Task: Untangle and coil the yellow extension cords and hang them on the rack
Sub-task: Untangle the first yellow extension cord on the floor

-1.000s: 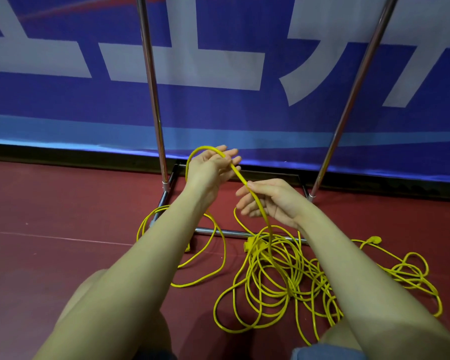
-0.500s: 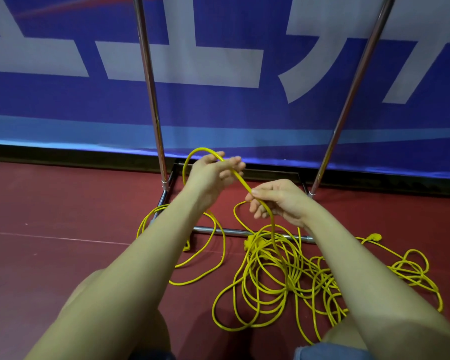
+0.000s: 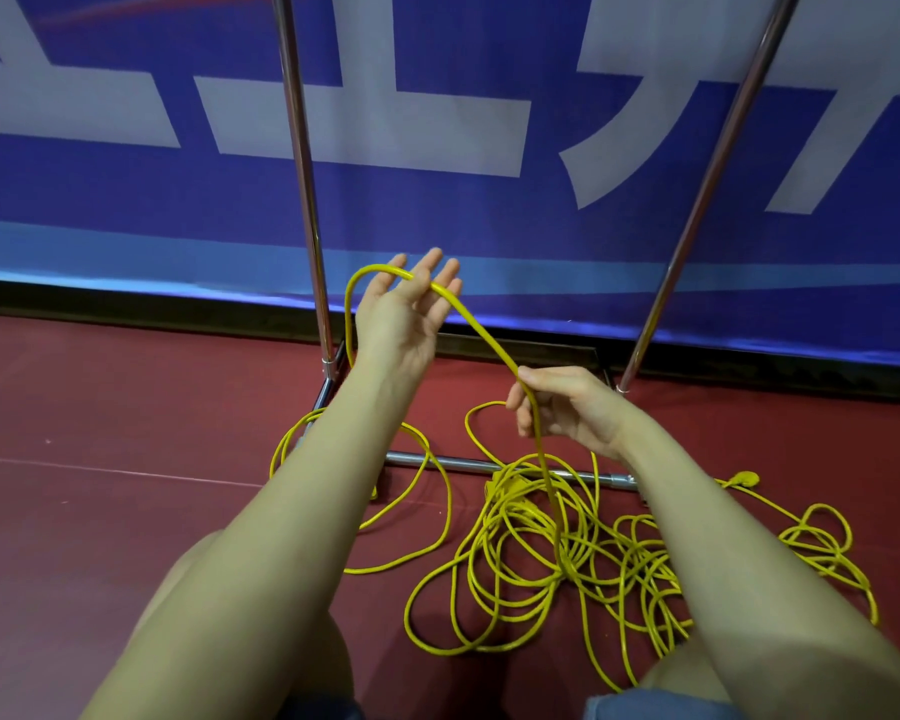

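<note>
Yellow extension cords [image 3: 536,558], thin plastic-jacketed cable, heaped in a loose tangle of overlapping loops on dark red floor [image 3: 100,449], just in front of chrome tube rack [image 3: 302,179]; some loops lying over rack's low base bar. One strand lifted out of heap: up through right hand [image 3: 567,407], on to left hand [image 3: 411,309], over it, then down left forearm side to more loops on floor. Left hand raised, palm up, fingers spread nearly straight, cord only draped across fingers, no grip. Right hand lower, fingers curled round the strand, thumb on top, light guiding hold. Yellow flat plug end [image 3: 744,479] on floor to the right, well apart from both hands. Nothing coiled yet, nothing hung; likely start of first loop. Risks, judged: draped strand slipping off open left fingers if right hand pulls sideways or slack jerks. Pulling harder through right hand probably cinching crossed loops in heap into knots instead of freeing them. Loops over base bar liable to snag on bar and drag or tip rack. Whether one cord or several in heap, cannot tell. Blue banner with white lettering [image 3: 437,122] behind rack.
</note>
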The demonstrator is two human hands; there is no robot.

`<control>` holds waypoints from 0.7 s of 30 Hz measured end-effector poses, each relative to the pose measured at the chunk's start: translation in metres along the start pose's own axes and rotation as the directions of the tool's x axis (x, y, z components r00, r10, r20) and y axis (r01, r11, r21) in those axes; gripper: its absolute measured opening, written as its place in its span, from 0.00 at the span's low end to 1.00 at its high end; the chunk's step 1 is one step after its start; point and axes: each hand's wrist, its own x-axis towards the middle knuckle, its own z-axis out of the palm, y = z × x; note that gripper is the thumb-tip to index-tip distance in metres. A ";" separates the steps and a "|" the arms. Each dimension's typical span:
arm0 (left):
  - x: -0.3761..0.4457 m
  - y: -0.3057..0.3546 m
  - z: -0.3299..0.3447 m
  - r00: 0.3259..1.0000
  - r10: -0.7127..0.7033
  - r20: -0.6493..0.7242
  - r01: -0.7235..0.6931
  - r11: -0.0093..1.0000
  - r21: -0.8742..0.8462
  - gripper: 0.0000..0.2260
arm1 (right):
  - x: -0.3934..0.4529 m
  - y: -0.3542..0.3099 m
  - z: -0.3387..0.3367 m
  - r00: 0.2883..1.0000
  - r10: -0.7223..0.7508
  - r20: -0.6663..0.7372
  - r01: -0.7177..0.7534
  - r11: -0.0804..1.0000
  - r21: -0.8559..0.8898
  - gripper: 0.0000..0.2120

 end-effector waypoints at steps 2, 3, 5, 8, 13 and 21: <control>0.004 0.002 -0.003 0.999 0.017 -0.036 -0.017 1.000 -0.019 0.15 | 0.001 0.002 -0.001 1.000 -0.018 -0.015 0.019 0.998 0.065 0.12; 0.005 0.001 -0.004 0.999 0.007 -0.042 -0.007 1.000 -0.005 0.15 | 0.002 0.002 -0.001 0.999 -0.034 -0.037 0.037 0.996 0.080 0.11; 0.002 -0.003 -0.005 0.998 -0.055 -0.009 0.056 0.992 0.109 0.12 | 0.004 0.001 0.001 0.994 -0.064 -0.092 0.072 0.994 0.085 0.12; -0.012 -0.017 -0.003 0.983 -0.168 0.074 0.141 0.948 0.286 0.08 | 0.003 -0.008 0.004 0.979 -0.134 -0.155 0.148 0.985 0.083 0.11; -0.019 -0.018 0.003 0.985 -0.110 0.132 0.076 0.967 0.242 0.12 | -0.002 -0.025 0.008 0.980 -0.172 -0.096 0.183 0.976 0.116 0.10; -0.015 -0.003 0.007 0.994 -0.020 0.109 0.013 0.998 0.065 0.13 | -0.001 -0.008 0.003 0.998 -0.061 -0.022 0.063 0.988 0.143 0.16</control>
